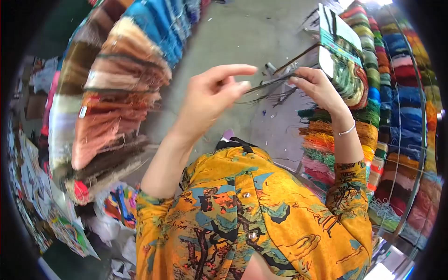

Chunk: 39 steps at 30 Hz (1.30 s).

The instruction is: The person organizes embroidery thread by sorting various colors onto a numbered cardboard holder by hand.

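My right hand [319, 88] pinches a bundle of thin dark threads [268, 85] between thumb and fingertips. The loose strands run left across the gap toward my left hand [210, 95], and some ends hang below. My left hand is open, its index finger stretched out and its thumb apart from it, with the thumb tip right at the strand ends. Just behind my right hand hangs a white card [339, 32] with skeins of green, cream and red thread [347, 81].
Hanks of coloured yarn [123, 74] hang in a fanned row at left. More hanks [408, 102] fill a metal rack at right. A plastic bag with colourful threads [119, 205] stands low at left. Scraps lie on the grey floor [224, 37].
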Each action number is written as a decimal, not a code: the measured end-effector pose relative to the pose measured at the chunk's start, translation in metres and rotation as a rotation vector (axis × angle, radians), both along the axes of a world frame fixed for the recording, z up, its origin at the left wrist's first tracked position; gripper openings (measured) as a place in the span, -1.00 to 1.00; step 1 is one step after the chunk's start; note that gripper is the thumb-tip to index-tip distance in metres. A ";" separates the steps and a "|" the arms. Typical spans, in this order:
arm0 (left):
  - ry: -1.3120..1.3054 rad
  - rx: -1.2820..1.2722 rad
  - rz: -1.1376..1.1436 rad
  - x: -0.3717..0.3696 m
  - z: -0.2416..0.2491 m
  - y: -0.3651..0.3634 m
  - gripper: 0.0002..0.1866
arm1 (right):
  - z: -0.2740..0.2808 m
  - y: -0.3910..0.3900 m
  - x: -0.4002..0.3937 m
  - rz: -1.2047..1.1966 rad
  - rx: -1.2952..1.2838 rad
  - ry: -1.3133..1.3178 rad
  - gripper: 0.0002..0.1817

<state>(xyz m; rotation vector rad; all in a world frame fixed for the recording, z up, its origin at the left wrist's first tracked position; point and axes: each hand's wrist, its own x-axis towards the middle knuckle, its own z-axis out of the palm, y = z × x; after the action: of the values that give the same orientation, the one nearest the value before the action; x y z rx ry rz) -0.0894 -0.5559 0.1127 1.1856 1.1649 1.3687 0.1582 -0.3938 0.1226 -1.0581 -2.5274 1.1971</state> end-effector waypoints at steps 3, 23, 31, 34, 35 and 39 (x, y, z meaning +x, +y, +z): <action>0.256 0.058 -0.106 0.043 -0.012 0.069 -0.73 | 0.023 0.005 -0.003 -0.015 -0.017 0.007 -0.76; 0.714 0.687 -0.233 0.032 0.003 0.358 -0.86 | -0.052 0.111 0.081 -0.734 -0.320 0.242 -0.86; 0.673 0.859 -0.442 0.026 0.032 0.462 -0.88 | -0.165 0.141 0.050 -0.842 0.145 -0.295 -0.56; 0.687 0.868 -0.505 0.033 0.020 0.492 -0.87 | -0.112 0.171 0.012 -1.139 0.066 -0.029 -0.42; 0.672 0.841 -0.532 0.038 0.013 0.500 -0.88 | -0.084 0.185 -0.004 -1.206 0.103 0.089 -0.40; 0.617 0.759 -0.638 0.064 -0.002 0.522 -0.88 | -0.053 0.250 -0.037 -0.992 0.347 0.646 -0.29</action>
<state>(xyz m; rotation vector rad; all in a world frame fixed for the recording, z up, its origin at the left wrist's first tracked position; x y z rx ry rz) -0.0254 -0.0337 0.1109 2.3957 0.5143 0.9620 0.1207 -0.1433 0.0700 -1.2886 -1.3325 0.6133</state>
